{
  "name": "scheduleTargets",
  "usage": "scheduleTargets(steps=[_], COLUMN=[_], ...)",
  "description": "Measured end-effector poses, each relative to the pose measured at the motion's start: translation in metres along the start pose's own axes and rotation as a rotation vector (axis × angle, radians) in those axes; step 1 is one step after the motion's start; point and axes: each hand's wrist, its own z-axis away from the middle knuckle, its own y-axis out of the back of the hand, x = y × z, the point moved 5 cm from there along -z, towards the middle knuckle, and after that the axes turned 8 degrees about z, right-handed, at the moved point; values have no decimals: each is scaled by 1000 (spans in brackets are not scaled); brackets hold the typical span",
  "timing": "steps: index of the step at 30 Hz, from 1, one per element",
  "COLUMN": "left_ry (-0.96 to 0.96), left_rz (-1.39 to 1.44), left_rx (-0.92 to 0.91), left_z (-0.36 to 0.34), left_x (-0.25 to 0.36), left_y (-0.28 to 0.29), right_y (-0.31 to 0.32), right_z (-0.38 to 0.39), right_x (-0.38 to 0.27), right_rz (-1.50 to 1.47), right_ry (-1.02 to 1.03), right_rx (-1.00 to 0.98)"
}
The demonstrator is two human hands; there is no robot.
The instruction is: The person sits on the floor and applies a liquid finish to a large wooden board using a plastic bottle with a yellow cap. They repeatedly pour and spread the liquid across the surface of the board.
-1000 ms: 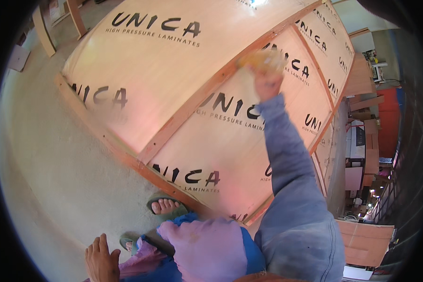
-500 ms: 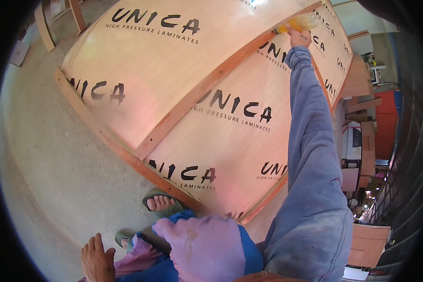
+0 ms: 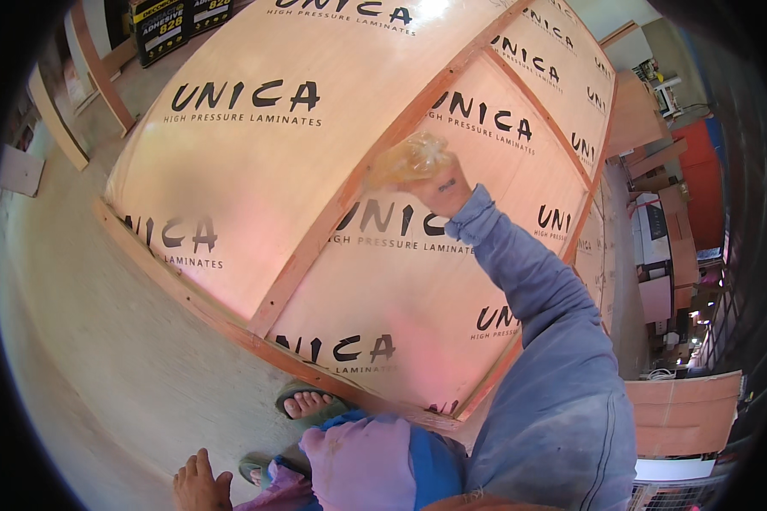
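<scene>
Large printed panel [image 3: 409, 294] spread before me, grey floor [image 3: 85, 315] along its left side. Wooden strip [image 3: 320, 241] runs across the panel. Clear bottle [image 3: 413, 157], yellowish contents, slightly blurred, narrow end at the strip; contact: cannot tell. My right hand [image 3: 443, 186] grasps the bottle; my left hand [image 3: 200, 485], fingers loosely spread, grips nothing, low over the floor.

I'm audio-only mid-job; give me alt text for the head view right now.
The right hand holds a clear bottle with yellowish contents at a wooden strip on a large printed panel; blur hides whether they touch. The left hand, empty, is at lower left, near sandalled feet on grey floor.
</scene>
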Motion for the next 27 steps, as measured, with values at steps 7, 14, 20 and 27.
scheduleTargets(steps=[7, 14, 20, 27], left_ry=[72, 40, 144, 61], left_rz=[43, 24, 85, 79], left_rx=[-118, -53, -68, 58], left_z=[-6, -6, -2, 2], left_x=[1, -4, 1, 5], left_y=[-8, -18, -15, -18], right_y=[141, 185, 92, -60], right_z=[-107, -160, -103, 43], right_x=[164, 200, 139, -36], right_rz=[302, 344, 183, 0], right_ry=[-168, -412, -127, 252], right_rx=[586, 610, 447, 161])
